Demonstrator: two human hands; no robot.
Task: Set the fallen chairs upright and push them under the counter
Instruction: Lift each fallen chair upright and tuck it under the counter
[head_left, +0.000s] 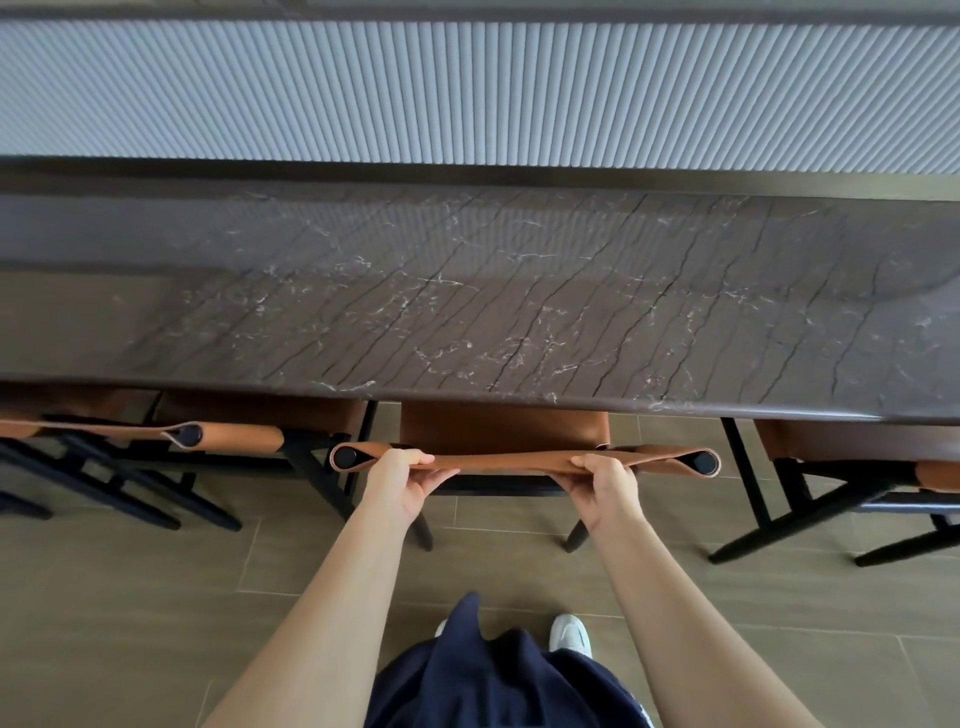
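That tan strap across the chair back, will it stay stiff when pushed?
Probably gives a little: the strap bows between the left hand and right hand. The chair likely slides rather than tips, standing upright on smooth floor tiles.

One wide-angle view, worn on the person's head, looks forward and steeply down. The table (519, 291) crosses the middle of the frame, with a ribbed wall (467, 93) above it and the tiled floor (130, 597) below. The left hand (400, 480) and right hand (605, 486) are close, near centre, gripping a chair (509, 461), forearms entering from the bottom edge.
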